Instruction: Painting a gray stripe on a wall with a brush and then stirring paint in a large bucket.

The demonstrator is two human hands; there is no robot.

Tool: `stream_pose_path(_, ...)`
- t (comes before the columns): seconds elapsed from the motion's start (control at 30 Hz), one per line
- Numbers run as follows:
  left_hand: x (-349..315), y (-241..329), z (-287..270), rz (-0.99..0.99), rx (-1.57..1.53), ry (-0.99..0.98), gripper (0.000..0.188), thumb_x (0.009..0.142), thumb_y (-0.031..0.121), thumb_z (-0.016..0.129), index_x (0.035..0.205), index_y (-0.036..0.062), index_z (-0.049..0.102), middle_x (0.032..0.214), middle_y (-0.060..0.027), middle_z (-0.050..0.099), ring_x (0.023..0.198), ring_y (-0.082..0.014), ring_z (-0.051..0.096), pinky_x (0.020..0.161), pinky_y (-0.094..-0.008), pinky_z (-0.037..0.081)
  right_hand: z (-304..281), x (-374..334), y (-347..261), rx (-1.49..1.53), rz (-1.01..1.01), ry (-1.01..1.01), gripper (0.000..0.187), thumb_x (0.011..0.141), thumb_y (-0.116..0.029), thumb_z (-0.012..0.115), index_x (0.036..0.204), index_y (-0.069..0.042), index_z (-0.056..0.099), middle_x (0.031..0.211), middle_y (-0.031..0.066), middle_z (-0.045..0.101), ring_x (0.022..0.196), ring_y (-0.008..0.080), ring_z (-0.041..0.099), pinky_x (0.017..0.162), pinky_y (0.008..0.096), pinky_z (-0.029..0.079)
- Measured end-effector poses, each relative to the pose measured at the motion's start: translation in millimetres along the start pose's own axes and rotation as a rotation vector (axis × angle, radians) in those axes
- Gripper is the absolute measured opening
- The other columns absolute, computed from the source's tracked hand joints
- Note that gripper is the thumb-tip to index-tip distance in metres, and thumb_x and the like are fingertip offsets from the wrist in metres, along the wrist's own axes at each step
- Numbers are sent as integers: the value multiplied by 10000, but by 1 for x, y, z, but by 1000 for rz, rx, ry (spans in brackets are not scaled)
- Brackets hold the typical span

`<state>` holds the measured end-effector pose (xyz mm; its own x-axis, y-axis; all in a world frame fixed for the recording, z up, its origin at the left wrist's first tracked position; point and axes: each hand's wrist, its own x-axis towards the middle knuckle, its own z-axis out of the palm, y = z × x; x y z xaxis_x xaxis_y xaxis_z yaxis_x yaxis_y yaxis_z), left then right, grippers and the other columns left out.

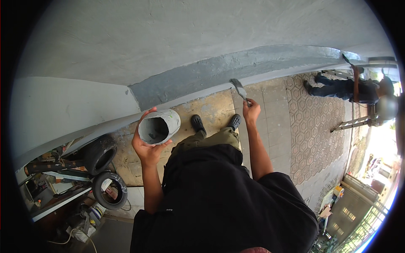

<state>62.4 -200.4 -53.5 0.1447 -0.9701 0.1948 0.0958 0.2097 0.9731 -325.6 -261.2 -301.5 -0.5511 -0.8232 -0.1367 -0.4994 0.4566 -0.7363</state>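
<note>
Lettering (169, 209), small and pale, marks the front of the black short-sleeved shirt (219, 198) on the wearer, and pale streaks run over the side of a worn black rubber tyre (97, 195) at the lower left; whether those streaks are writing cannot be told. Near that tyre, a white container with yellow and blue patches (98, 210) is too small to make out clearly.

The left forearm rises from its sleeve almost upright, and the left hand (144, 145) curls around a whitish cylindrical container smeared with grey (172, 120), thumb low along its side and fingers over the far side. The container is held off the floor, tilted so its open mouth faces the wearer and shows a grey inside with a dark hollow.

The right arm reaches forward, elbow only slightly bent, and the right hand (252, 110) pinches the handle end of a flat paintbrush with grey-coated bristles (239, 88). Its bristles point up and left, toward the lower edge of a darker grey coated band (185, 80) along the pale grey wall (126, 42); whether they touch it cannot be told.

Well off to the right, another person in dark clothes (358, 89) is beside a metal ladder (352, 124), an arm stretched toward the wall.
</note>
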Motion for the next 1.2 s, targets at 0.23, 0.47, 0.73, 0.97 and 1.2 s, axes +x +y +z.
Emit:
stream_pose_path(0.23,9,4,-10,33,-30,-34,988,691,68,965,1507,-89,431,1511,-269,529,1344,-301,583,1107,-456,511,7,0,19,-103,-171,-23,275,842,-200,788,1074,-53,802,680,165,696,600,288,681,617,413,525)
stream_pose_path(0.47,7,3,-17,19,-33,-13,989,688,74,969,1504,-91,435,1512,-265,529,1341,-296,586,1108,-451,511,-10,7,-8,-68,-67,-23,263,844,-169,783,1076,-47,797,715,183,710,644,310,702,637,412,537)
stream_pose_path(0.73,13,3,-3,33,-10,2,999,680,74,973,1507,-85,436,1522,-262,521,1333,-291,592,1104,-443,517,-6,16,0,-120,-151,-51,261,837,-173,788,1067,-48,793,735,177,721,651,312,709,646,417,545)
stream_pose_path(0.97,10,4,27,33,17,25,1011,671,69,975,1511,-80,432,1521,-266,521,1332,-290,593,1108,-447,513,-4,33,-3,-90,-214,-36,266,842,-187,789,1070,-51,797,718,174,717,631,320,699,626,415,539)
stream_pose_path(1.2,-13,0,59,-7,64,150,1024,648,99,989,1499,-78,447,1510,-264,533,1349,-302,579,1120,-460,499,-2,41,-30,-34,-284,-241,269,844,-195,786,1058,-33,795,781,203,730,724,369,720,709,433,559)
